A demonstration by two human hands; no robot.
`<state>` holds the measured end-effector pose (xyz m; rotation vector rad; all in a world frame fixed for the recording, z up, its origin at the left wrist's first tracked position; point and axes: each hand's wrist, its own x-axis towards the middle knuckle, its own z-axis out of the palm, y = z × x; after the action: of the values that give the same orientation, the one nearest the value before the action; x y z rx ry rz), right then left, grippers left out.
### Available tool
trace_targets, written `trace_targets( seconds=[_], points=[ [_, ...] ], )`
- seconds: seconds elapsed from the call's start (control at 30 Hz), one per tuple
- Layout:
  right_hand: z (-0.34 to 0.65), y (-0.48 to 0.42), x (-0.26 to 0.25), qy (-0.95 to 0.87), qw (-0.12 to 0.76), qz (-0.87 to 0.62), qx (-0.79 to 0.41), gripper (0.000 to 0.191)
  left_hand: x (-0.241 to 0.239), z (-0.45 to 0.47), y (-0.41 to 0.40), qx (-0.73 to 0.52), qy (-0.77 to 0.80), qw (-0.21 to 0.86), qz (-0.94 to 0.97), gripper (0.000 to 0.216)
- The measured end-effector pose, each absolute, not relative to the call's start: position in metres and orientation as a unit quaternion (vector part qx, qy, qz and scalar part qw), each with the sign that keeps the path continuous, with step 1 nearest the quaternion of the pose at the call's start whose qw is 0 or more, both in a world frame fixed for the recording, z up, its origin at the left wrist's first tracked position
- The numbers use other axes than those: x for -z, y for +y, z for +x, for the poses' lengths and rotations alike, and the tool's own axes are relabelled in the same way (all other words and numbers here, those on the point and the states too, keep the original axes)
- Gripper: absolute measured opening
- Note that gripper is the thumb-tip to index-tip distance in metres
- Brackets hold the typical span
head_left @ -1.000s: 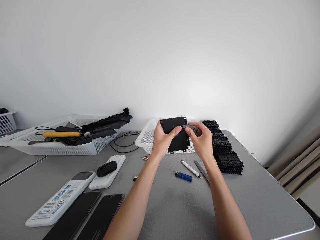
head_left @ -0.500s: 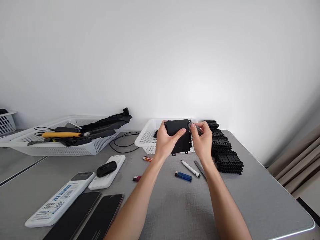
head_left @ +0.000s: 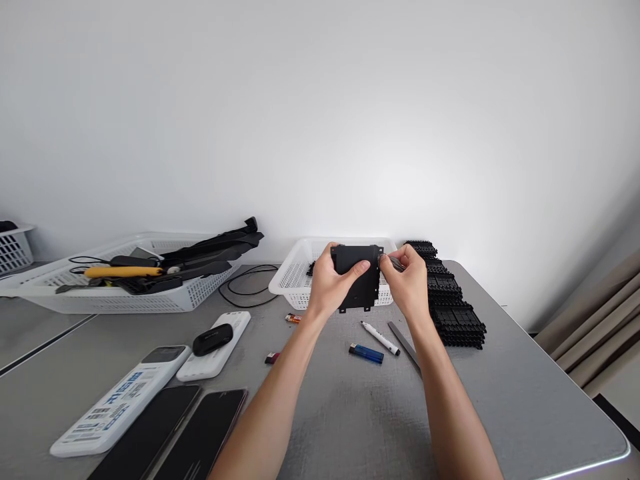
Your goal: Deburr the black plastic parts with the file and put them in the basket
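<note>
My left hand (head_left: 327, 283) grips a flat black plastic panel (head_left: 357, 283), thumb across its front face and fingers behind. Small tabs with holes stick out along the panel's edges. At the panel's upper right edge, my right hand (head_left: 407, 277) pinches a small grey object (head_left: 397, 263), mostly covered by the fingers; its kind cannot be made out. Both hands are raised above the table, in front of a white basket (head_left: 295, 283) with some black parts in it. Stacks of similar black panels (head_left: 457, 323) stand to the right.
On the table lie a blue lighter (head_left: 367, 353), a white marker (head_left: 381, 338), a grey metal strip (head_left: 404, 343), an orange lighter (head_left: 293, 319) and a red lighter (head_left: 271, 358). Leftward are power banks (head_left: 120, 407), phones (head_left: 203, 433), a black cable (head_left: 250, 270) and a tool-filled basket (head_left: 187, 297).
The panel has been turned slightly and lowered a little. My right hand has shifted slightly to the right, with the grey object still pinched at the panel's edge.
</note>
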<state>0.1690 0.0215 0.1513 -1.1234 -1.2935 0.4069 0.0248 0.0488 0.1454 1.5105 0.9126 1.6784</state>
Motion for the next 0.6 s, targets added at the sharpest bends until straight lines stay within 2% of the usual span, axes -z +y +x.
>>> trace_targets(
  seconds=[0.37, 0.6],
  points=[
    [0.164, 0.020, -0.147, -0.657, 0.534, -0.503, -0.172, 0.016, -0.146, 0.016, 0.062, -0.717, 0.338, 0.418, 0.444, 0.046],
    [0.173, 0.025, -0.130, -0.700, 0.407, -0.559, -0.180, 0.013, -0.152, 0.005, 0.064, -0.738, 0.360, 0.425, 0.381, 0.044]
  ],
)
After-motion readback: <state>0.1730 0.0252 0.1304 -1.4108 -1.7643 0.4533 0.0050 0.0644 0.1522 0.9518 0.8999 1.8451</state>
